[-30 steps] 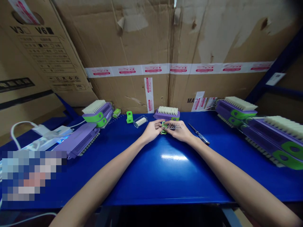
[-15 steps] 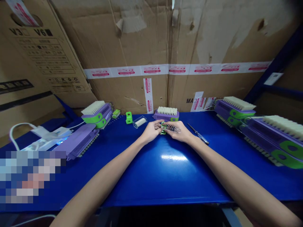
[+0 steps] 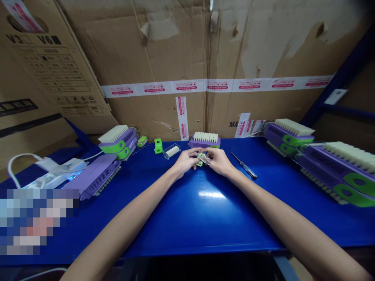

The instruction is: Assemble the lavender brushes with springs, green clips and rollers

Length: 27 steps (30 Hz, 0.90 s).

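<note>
Both hands meet at the middle of the blue table (image 3: 175, 210), fingers curled around one small piece. My left hand (image 3: 184, 163) is closed on a small green plastic part (image 3: 199, 163). My right hand (image 3: 219, 160) pinches a shiny, ridged, coil-like piece (image 3: 204, 157) that lies against the green part. Whether the two are joined I cannot tell. Just behind the hands stands a purple brush (image 3: 197, 143) with pale bristles. To the left lie a clear case (image 3: 172, 151) with a whitish bar inside and a green bracket (image 3: 158, 146) with holes.
A screwdriver (image 3: 244, 166) lies right of my right hand. Purple-green brushes stand at right (image 3: 288, 136) and left (image 3: 118, 142), with a purple casing (image 3: 93, 175) nearer. A white power strip (image 3: 54, 175) with cables sits far left. Cardboard (image 3: 164, 47) walls the back.
The coil-like piece has turned from nearly level to slanting down to the right, and my right-hand fingers have shifted around it. Both hands stay together at the green part.
</note>
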Motion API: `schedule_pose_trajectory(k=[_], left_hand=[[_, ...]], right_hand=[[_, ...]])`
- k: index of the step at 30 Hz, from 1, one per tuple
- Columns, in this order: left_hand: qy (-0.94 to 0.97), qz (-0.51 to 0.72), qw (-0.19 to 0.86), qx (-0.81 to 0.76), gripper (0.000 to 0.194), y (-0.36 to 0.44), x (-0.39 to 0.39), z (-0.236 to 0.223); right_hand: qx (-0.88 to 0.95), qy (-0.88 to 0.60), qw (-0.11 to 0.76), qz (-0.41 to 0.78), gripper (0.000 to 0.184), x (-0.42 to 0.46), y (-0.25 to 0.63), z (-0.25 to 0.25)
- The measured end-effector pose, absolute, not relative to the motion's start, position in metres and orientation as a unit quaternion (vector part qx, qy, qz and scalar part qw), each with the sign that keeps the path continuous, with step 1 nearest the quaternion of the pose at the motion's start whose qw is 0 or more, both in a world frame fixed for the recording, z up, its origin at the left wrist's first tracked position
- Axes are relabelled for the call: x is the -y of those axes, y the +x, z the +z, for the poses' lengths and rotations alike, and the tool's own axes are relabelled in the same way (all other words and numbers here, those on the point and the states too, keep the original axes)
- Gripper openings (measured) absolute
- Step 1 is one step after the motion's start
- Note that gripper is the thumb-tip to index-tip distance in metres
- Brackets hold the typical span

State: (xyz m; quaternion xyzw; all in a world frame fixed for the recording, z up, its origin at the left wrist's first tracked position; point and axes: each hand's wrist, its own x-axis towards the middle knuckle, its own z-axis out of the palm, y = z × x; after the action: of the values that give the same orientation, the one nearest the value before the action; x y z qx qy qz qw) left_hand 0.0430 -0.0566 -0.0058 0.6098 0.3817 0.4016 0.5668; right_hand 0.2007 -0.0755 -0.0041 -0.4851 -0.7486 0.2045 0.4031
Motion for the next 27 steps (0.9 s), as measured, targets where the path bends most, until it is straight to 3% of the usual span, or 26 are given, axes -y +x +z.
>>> schedule_pose_trajectory(k=[8,16,21,27], left_hand=[[0.593,0.378,0.585,-0.405,0.057,0.045,0.061,-0.002],[0.571,0.385,0.631,-0.359,0.070,0.042,0.060,-0.007],[0.632,0.398,0.581,-0.323,0.048,0.044,0.060,-0.009],[0.658,0.396,0.543,-0.340,0.041,0.043,0.060,-0.009]], right_hand=[[0.739,-0.515,0.376,0.219,0.023,0.074,0.199,-0.002],[0.791,-0.457,0.340,0.223,0.017,0.071,0.208,-0.007],[0.810,-0.445,0.364,0.115,0.039,0.075,0.209,-0.005],[0.813,-0.381,0.435,0.076,0.031,0.073,0.209,-0.006]])
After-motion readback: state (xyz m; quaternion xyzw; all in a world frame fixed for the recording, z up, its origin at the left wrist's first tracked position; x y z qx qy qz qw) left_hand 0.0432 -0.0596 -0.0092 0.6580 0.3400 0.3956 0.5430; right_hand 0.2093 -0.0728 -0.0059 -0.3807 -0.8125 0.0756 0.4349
